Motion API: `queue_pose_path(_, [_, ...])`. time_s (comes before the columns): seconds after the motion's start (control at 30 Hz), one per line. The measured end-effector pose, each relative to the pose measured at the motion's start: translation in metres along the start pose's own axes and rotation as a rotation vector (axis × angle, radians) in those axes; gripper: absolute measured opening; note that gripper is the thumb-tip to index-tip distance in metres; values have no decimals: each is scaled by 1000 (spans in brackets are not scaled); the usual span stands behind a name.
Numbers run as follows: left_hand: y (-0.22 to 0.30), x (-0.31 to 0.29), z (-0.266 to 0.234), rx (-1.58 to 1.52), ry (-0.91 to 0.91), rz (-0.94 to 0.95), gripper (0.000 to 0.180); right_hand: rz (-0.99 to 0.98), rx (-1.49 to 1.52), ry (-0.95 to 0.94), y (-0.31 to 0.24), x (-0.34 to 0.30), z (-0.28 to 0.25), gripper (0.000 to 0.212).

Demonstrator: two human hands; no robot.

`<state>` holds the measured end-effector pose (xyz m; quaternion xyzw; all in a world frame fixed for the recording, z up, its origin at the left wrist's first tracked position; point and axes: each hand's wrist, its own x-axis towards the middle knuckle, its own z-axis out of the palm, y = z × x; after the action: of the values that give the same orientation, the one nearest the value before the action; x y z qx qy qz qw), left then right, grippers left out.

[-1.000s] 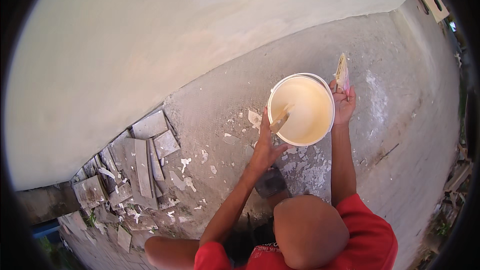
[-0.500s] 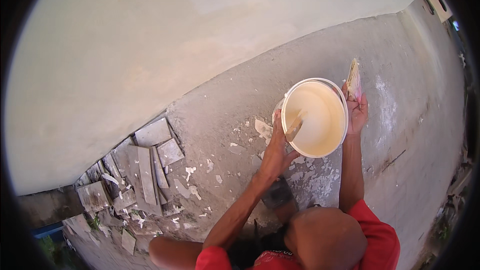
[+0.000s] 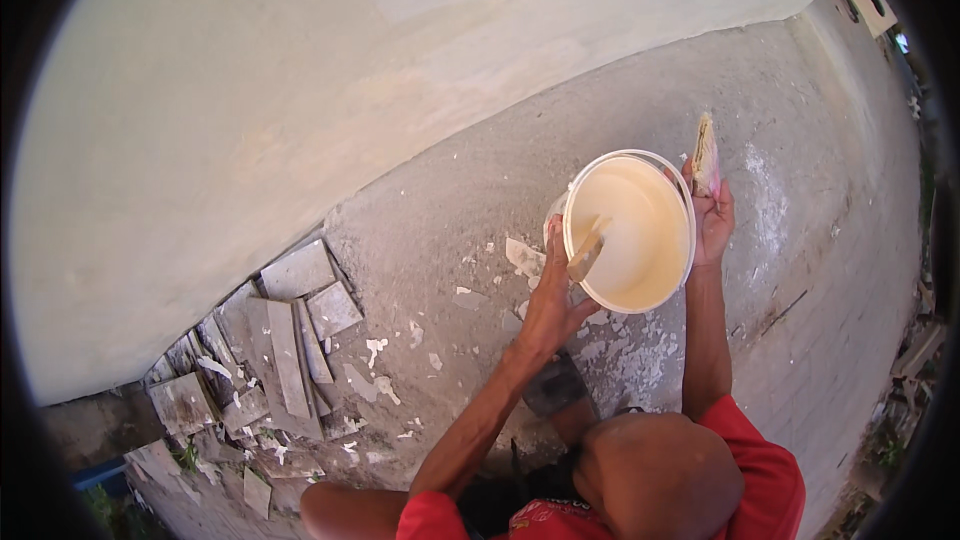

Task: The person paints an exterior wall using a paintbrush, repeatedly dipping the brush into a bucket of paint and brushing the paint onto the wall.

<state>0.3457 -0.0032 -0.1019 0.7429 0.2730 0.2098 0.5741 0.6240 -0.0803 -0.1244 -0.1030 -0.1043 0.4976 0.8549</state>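
Observation:
A white bucket (image 3: 660,285) with a thin wire handle is tilted so its cream-coated inside faces up. My left hand (image 3: 553,290) grips its left side, thumb below and fingers along the wall. A flat wooden-looking stick (image 3: 587,256) leans inside against the left rim, close to my fingers; its lower end meets the pale contents. My right hand (image 3: 712,225) is at the bucket's right side, its fingers partly behind the rim. It holds a flat, pale, crusted piece (image 3: 705,160), pinkish near the palm and pointing away from me; its exact kind is unclear.
A pale wall (image 3: 250,140) runs along the left and far side. Broken tiles and boards (image 3: 290,340) are piled at its foot. White flakes (image 3: 620,360) are scattered over the grey concrete floor (image 3: 480,190). My bent knee (image 3: 655,475) is close below the bucket. Debris lines the right edge.
The view has shifted slightly. Both hands keep their hold, with the bucket and the pale piece nearly where they were.

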Motion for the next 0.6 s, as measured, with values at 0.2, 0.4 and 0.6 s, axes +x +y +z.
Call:
queue_pose_path(0.2, [20,19,-2,45,56,-28,128,-33,-12,12,-20,6,-9,62])
queue_pose_path(0.4, [13,34,-12,-13,10,52,122,-19,-3,-28,-18,12,-1,62])
queue_pose_path(0.6, [14,25,-9,11,10,25,101,-28,-7,-78,-9,11,18,61])
